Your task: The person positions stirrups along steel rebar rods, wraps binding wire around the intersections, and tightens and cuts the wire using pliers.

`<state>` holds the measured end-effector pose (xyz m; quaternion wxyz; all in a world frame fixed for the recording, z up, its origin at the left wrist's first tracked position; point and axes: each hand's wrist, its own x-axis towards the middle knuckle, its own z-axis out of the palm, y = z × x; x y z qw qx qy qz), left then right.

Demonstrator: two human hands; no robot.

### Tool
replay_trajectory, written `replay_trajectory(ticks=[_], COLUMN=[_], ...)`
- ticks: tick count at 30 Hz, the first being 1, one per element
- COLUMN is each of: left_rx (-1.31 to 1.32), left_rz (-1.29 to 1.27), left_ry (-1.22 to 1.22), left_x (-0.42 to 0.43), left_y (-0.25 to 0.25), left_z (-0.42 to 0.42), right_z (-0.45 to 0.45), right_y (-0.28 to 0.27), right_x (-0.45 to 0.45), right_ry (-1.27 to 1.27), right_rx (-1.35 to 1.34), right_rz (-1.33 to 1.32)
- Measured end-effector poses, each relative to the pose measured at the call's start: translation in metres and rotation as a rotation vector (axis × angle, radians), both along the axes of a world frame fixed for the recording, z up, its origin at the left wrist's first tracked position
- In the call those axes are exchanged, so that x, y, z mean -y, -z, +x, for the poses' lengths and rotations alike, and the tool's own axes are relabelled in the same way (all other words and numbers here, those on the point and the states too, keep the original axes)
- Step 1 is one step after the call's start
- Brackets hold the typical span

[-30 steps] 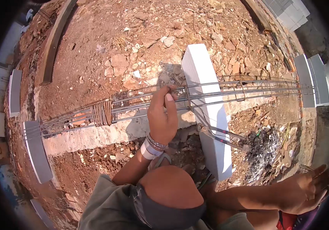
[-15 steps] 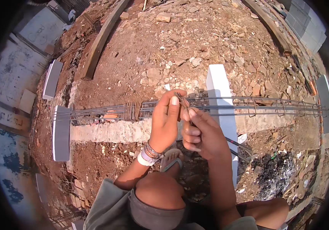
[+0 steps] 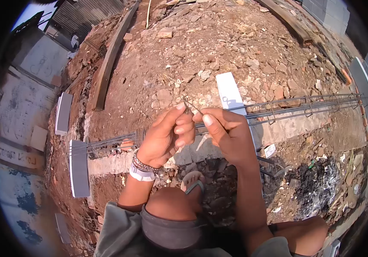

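Both hands are raised in the middle of the head view, above long steel reinforcing bars. My left hand, with bracelets and a white band on its wrist, pinches a short piece of thin dark wire between thumb and fingers. Close beside it, my right hand is also closed on the wire, its thumb and forefinger meeting near the wire's end. The fingers hide part of the wire. A bundle of square steel stirrups sits around the bars just behind my left wrist, and more stirrups hang spaced out to the right.
White-and-grey foam-like blocks stand under the bars: one at left, one in the middle, one at right. Wooden beams lie on rubble ground. Black ash is at lower right. A sandaled foot is below.
The view has shifted and tilted. My hands have moved slightly apart, the left fingers have curled in more, and the wire now shows between the fingertips.
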<state>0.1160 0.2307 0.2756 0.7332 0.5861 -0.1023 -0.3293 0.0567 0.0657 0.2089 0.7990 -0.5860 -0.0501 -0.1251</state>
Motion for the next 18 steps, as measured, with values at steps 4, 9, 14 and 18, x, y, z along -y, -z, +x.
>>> replay_trajectory(ticks=[4, 9, 14, 18], left_rx=[-0.361, -0.636, -0.811, -0.842], left_rz=[-0.056, -0.286, -0.548, -0.560], left_ry=[0.264, 0.298, 0.364, 0.288], left_x=[-0.014, -0.009, 0.007, -0.014], left_y=[-0.022, -0.023, -0.001, -0.009], left_z=[0.008, -0.006, -0.017, -0.024], right_z=[-0.002, 0.015, 0.023, 0.024], right_y=[-0.002, 0.010, 0.042, 0.035], right_x=[0.008, -0.012, -0.076, -0.057], right_ry=[0.244, 0.422, 0.455, 0.343], right_rx=[0.227, 0.308, 0.356, 0.222], right_rz=[-0.450, -0.438, 0.027, 0.055])
